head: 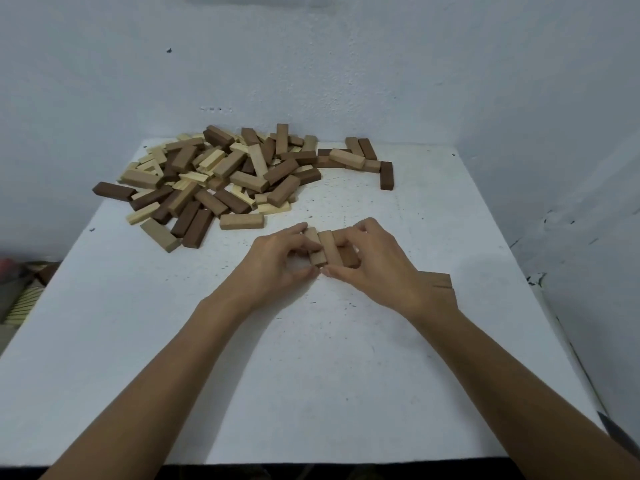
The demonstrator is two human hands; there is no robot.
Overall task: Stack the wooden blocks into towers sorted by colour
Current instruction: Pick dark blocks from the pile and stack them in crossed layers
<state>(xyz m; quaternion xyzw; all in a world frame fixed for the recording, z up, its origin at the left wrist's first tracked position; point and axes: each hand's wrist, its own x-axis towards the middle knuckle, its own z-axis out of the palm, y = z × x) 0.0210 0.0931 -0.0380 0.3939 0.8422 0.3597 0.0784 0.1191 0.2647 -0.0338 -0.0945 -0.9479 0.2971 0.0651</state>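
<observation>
Three mid-brown wooden blocks lie side by side in a row at the middle of the white table. My left hand holds the row from its left side, fingers curled on the leftmost block. My right hand holds the row from the right, thumb at its near end. A big loose pile of blocks in pale, mid-brown and dark brown lies at the far left of the table. Behind my right wrist sits another low set of mid-brown blocks, partly hidden.
A smaller cluster of brown blocks lies at the far middle, with one dark block beside it. A lone mid-brown block rests just left of my hands. Walls close off the back and right. More blocks lie off the table's left edge.
</observation>
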